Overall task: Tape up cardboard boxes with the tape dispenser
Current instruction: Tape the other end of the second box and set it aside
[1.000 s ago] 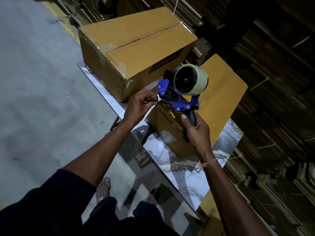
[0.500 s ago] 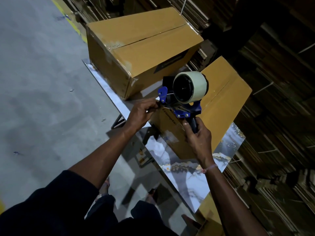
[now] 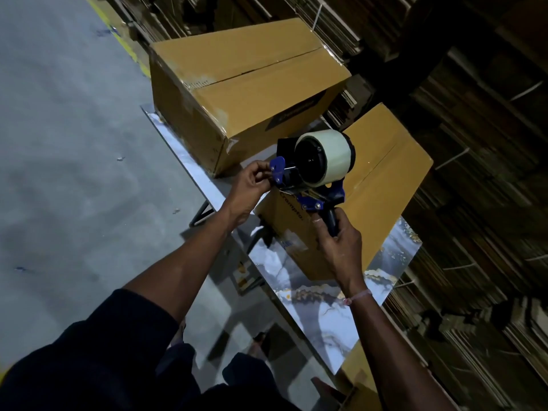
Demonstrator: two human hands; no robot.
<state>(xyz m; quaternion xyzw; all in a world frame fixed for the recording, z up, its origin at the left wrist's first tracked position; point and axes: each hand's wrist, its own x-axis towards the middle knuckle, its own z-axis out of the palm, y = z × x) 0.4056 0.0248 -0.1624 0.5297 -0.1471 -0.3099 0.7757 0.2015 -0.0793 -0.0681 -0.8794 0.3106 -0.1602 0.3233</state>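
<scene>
Stacked flat cardboard backs a marble-patterned table (image 3: pixel 341 315) where the right hand (image 3: pixel 341 247) grips the tape dispenser (image 3: pixel 314 173) by its handle, above the near box (image 3: pixel 385 179), while the left hand (image 3: pixel 252 185) pinches its front end; rigid, probably light, best held there.

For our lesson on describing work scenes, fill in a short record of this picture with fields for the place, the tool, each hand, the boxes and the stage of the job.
Place: a marble-patterned table beside stacked flat cardboard
Tool: blue tape dispenser with a pale roll, held in the air above the near box
Right hand: grips the dispenser's handle
Left hand: fingers pinch at the dispenser's front end
Far box: flaps closed, tape along the seam
Near box: flaps closed, no tape visible on top
Stage: preparing the tape, not yet on the box
</scene>
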